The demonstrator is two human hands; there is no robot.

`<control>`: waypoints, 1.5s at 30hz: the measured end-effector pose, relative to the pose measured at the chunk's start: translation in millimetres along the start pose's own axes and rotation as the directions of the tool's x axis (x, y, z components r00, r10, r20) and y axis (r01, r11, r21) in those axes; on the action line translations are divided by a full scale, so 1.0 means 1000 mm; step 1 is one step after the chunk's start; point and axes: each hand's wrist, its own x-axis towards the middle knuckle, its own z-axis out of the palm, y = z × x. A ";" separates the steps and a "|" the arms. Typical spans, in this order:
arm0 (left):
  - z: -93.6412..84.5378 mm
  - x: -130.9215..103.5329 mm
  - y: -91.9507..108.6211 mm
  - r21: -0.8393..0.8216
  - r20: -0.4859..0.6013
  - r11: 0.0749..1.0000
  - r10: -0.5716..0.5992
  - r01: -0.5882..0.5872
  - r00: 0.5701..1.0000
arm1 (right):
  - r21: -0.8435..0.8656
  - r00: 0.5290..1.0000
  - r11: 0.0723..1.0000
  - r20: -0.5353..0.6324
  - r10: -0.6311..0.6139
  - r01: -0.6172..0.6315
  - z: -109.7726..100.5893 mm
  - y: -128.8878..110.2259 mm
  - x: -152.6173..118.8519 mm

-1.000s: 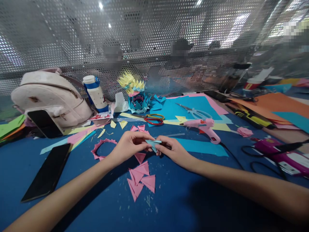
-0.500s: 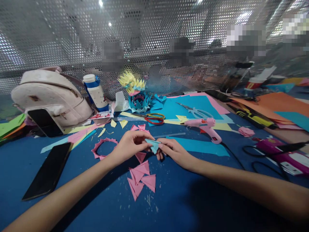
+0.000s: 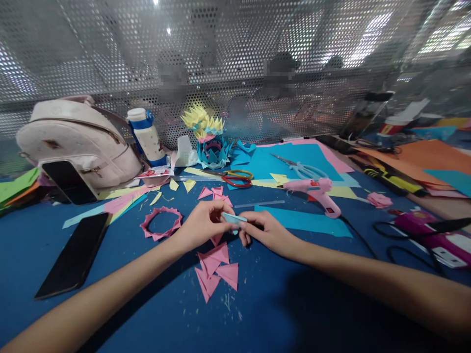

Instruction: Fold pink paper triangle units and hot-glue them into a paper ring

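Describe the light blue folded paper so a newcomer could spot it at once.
Over the blue table, the left hand and right hand meet near the middle. The light blue folded paper is held between them. Unlike the bright blue strip and pink triangles lying nearby, it is pale and held.

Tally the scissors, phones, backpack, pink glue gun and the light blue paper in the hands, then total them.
Red-handled scissors and blue-handled scissors: 2
Flat phone and leaning phone: 2
Backpack: 1
Pink glue gun: 1
Light blue paper: 1
Total: 7
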 end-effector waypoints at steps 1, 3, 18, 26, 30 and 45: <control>0.000 0.000 0.000 0.007 0.001 1.000 -0.003 0.003 1.000 | -0.013 1.000 1.000 0.005 -0.023 0.023 0.000 -0.001 0.000; -0.001 0.000 0.000 0.031 0.000 1.000 -0.001 0.001 1.000 | -0.029 0.998 0.998 0.014 -0.054 0.054 -0.001 -0.003 -0.001; -0.004 -0.002 0.003 0.037 0.028 0.999 -0.014 0.013 1.000 | 0.047 0.999 0.999 0.047 0.018 -0.020 -0.001 0.001 0.000; -0.003 0.001 0.002 -0.020 0.011 0.999 -0.030 0.030 0.999 | 0.098 0.997 0.995 0.077 0.006 -0.013 -0.001 0.003 0.000; -0.002 -0.001 0.002 0.002 0.007 1.000 -0.015 0.015 1.000 | 0.053 0.994 0.999 0.107 -0.011 0.006 0.000 0.001 0.000; 0.004 -0.007 0.007 0.160 -0.028 0.982 0.107 -0.101 0.994 | -0.003 0.988 0.999 0.154 -0.032 0.033 -0.001 0.001 -0.002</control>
